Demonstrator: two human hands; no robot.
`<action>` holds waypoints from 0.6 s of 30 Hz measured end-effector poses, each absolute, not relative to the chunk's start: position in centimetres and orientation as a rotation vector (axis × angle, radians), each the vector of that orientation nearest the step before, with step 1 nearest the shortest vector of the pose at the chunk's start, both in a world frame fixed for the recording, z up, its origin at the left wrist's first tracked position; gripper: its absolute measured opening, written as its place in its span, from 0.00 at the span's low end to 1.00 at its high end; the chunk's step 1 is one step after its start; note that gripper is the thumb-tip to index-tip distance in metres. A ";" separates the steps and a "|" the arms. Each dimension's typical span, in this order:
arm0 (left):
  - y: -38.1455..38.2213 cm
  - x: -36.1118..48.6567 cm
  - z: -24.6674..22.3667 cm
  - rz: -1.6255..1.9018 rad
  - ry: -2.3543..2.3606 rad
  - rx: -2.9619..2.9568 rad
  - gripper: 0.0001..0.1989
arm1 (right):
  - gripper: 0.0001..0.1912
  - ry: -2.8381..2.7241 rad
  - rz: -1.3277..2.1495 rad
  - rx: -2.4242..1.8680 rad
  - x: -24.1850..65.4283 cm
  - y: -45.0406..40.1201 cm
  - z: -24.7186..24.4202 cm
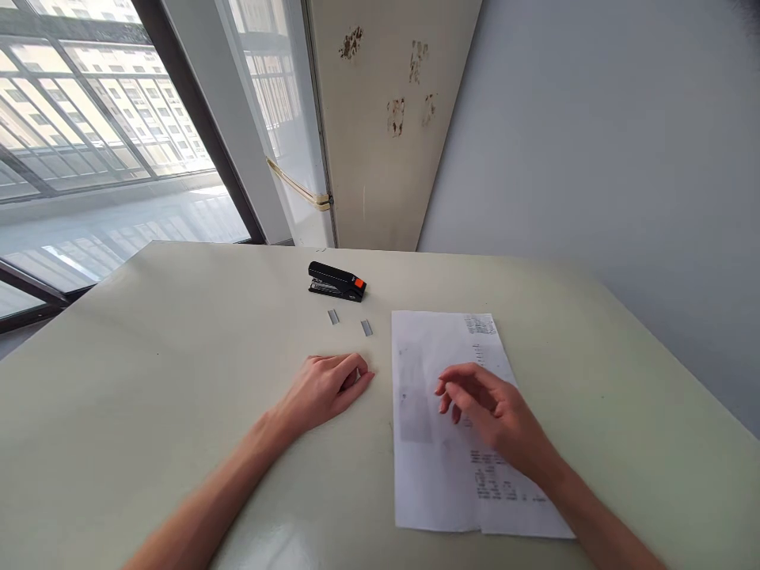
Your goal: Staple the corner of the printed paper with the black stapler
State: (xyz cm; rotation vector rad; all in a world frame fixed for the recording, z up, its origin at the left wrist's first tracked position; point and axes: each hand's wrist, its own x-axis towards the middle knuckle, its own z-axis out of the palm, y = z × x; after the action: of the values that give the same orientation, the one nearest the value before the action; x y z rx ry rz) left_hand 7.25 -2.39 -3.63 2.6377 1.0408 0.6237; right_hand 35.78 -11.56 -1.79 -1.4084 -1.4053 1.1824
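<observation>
Two metal strips (pixel 366 327): between twelve and one o'clock of the left hand (pixel 332 388); a forward sweep could scatter them.
Left fingers: curled on the table (pixel 148 380); contents I cannot tell.
Right hand (pixel 490 410): over the papers (pixel 424 479), fingers loosely parted, visibly empty.
Papers: left hand's three o'clock; dragging could skew them.
Stapler (pixel 336 282): twelve o'clock, beyond strips.

Room on tbl (pixel 154 356) L side, w/ stapler (pixel 336 283), staple strips (pixel 366 328) & L hand (pixel 332 386) btwn there & paper (pixel 431 483).
</observation>
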 end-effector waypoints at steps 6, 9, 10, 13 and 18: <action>-2.3 7.3 -3.5 0.644 1.057 2.628 0.12 | 0.18 -1.313 0.816 -1.630 37.9 -10.8 -3.2; -2.3 7.3 -3.6 0.641 1.067 2.630 0.11 | 0.17 -1.360 0.810 -1.665 37.9 -10.6 -4.0; -2.2 7.3 -3.5 0.639 1.073 2.630 0.11 | 0.16 -1.386 0.822 -1.675 37.7 -10.6 -4.1; -2.2 7.3 -3.2 0.679 1.062 2.645 0.10 | 0.14 -1.463 0.908 -1.668 36.6 -11.0 -3.9; -2.0 7.4 -2.6 0.725 0.989 2.617 0.12 | 0.10 -1.635 1.212 -1.445 33.9 -12.4 -2.6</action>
State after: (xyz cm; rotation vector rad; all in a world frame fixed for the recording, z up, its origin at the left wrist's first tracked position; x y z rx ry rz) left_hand 7.40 -2.01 -2.59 2.6170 0.9888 0.7248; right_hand 33.87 -12.39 -2.57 -1.4450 -1.6350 1.2124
